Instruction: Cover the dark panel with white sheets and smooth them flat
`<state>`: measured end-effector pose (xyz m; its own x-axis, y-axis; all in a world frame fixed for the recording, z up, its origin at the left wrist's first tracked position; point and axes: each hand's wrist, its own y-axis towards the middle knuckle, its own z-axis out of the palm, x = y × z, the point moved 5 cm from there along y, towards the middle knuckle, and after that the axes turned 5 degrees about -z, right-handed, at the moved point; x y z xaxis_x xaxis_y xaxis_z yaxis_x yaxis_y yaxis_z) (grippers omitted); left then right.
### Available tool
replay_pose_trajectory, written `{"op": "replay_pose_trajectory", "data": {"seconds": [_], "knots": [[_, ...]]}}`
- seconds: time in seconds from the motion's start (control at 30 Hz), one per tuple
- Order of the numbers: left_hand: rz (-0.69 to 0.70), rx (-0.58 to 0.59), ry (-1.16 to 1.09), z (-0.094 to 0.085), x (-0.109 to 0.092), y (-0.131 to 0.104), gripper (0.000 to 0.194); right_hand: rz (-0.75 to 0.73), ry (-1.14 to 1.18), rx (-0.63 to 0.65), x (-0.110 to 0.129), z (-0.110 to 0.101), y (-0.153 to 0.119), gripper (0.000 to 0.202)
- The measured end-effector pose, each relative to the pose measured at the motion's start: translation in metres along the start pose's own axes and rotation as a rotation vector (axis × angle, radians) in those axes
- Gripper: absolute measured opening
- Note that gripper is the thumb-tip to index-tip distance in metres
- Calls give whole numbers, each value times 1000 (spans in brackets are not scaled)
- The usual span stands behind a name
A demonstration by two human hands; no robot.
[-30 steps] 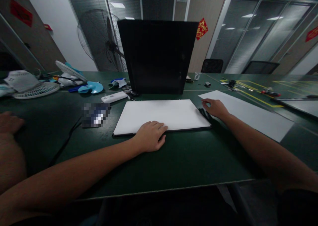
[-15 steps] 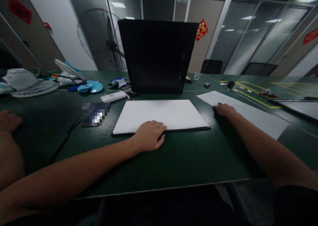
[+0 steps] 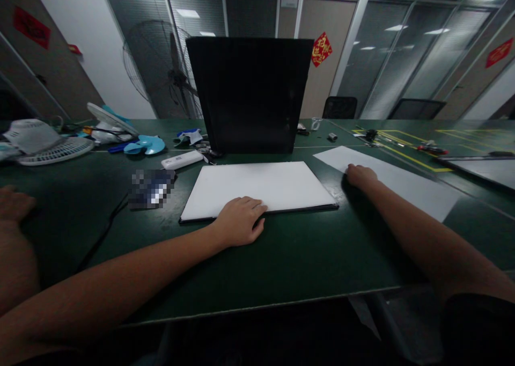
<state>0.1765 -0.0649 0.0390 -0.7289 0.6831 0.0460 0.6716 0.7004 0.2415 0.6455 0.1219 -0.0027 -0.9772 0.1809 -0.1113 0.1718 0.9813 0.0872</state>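
A white rectangular panel (image 3: 257,186) with a dark edge lies flat on the table. My left hand (image 3: 240,221) rests on its near edge, fingers laid over the white surface and thumb apart, gripping nothing. Off to the right lies a white sheet (image 3: 396,175), set at a slant. My right hand (image 3: 361,176) is at the left edge of this sheet, its fingers curled and pinched at the border. The fingertips are partly hidden. Between panel and sheet shows a strip of green tabletop.
Behind the panel stands a large black screen-like board (image 3: 251,95). Fan parts (image 3: 56,148), a blue fan blade (image 3: 145,145) and a white stick-shaped device (image 3: 182,160) lie left on the green table (image 3: 281,264). Another person's hand (image 3: 16,204) is at far left. Small tools (image 3: 432,148) lie right.
The whole view has shifted slightly. My left hand stays on the panel; my right hand stays at the sheet's edge, with its fingers a little more tucked in.
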Motion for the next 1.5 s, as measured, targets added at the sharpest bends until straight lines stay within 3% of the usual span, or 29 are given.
{"op": "replay_pose_trajectory", "data": {"seconds": [0.27,0.63,0.9,0.97,1.07,1.23,1.33,1.5], "knots": [[6,-9,-9,1,1,0,45,6,-2,-19,6,-5,-6,60],[10,-10,-9,1,0,1,45,-13,-4,-82,31,-22,-23,49],[-2,7,-11,1,1,0,45,12,174,-335,33,-53,-37,51],[-9,17,-5,1,1,0,45,-77,223,-381,42,-60,-40,52],[-9,18,1,1,1,1,44,-378,278,-415,73,-70,-51,53],[8,1,25,0,-1,0,43,-804,170,-244,138,-70,-88,52],[45,-25,64,-3,-6,-1,40,-929,98,-188,163,-70,-107,52],[119,-51,89,-4,-11,-3,38,-1082,73,-175,179,-76,-128,51]]}}
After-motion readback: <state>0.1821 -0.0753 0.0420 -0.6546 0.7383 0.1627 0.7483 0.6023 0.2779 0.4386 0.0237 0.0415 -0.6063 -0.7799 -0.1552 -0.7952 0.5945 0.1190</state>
